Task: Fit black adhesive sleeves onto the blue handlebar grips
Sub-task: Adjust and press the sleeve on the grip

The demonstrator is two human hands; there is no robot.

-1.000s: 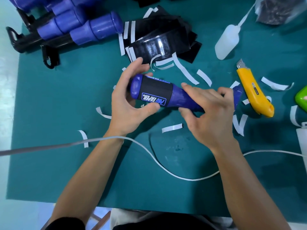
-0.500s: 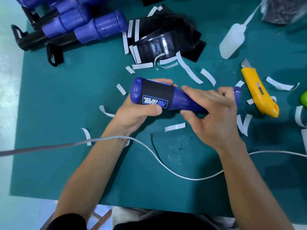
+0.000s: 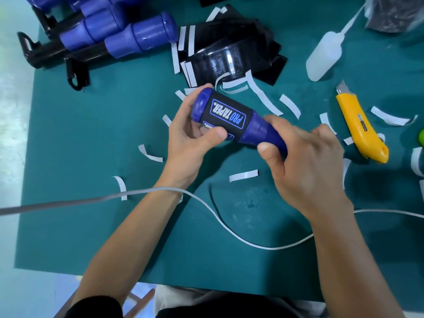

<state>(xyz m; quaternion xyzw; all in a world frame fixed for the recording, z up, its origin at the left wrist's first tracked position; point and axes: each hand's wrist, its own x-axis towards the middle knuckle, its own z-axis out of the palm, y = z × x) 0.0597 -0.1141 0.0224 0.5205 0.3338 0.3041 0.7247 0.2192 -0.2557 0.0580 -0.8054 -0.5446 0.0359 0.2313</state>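
Observation:
I hold a blue handlebar grip (image 3: 257, 131) above the middle of the green mat, its capped end pointing up and left. A black adhesive sleeve (image 3: 227, 115) printed PRO TAPER is wrapped around its thick end. My left hand (image 3: 190, 138) cups the thick end from below, thumb pressed on the sleeve's lower edge. My right hand (image 3: 305, 157) grips the narrow shaft, hiding its far end. A pile of loose black sleeves (image 3: 231, 53) lies behind the grip. Several other blue grips (image 3: 137, 40) on black bars lie at the back left.
A yellow utility knife (image 3: 360, 131) lies right of my right hand, and a white squeeze bottle (image 3: 325, 56) stands behind it. White backing strips (image 3: 243, 175) litter the green mat (image 3: 80, 157). A white cable (image 3: 229, 228) crosses in front of my wrists.
The grip has been rolled in my hands, so the PRO TAPER print now faces up. Its capped end tilted up and away, and my left thumb moved along the sleeve's lower edge.

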